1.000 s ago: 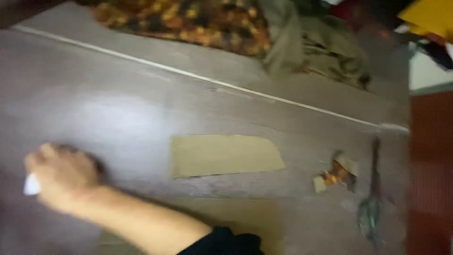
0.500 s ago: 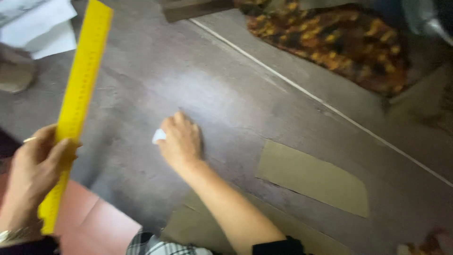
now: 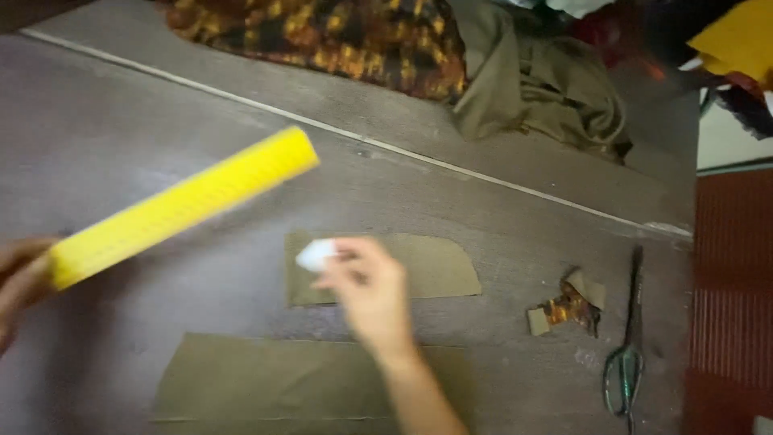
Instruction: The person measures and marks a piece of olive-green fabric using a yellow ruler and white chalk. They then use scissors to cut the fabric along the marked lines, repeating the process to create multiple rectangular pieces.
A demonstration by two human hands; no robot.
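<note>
The left hand (image 3: 20,278), at the frame's left edge, grips one end of a yellow ruler (image 3: 181,205) that slants up to the right above the table (image 3: 121,129). The right hand (image 3: 366,294) pinches a white chalk (image 3: 316,254) over a small olive cloth piece (image 3: 439,270). A larger olive piece (image 3: 266,379) lies nearer, under the forearm. Scissors (image 3: 628,354) and scraps (image 3: 568,304) lie to the right.

At the left edge of the frame our left hand (image 3: 18,278) grips a yellow ruler (image 3: 181,205) slanting toward upper centre. Our right hand (image 3: 370,294) pinches white chalk (image 3: 316,254) over a small olive cloth piece (image 3: 435,266); scissors (image 3: 626,354) lie lower right.
</note>
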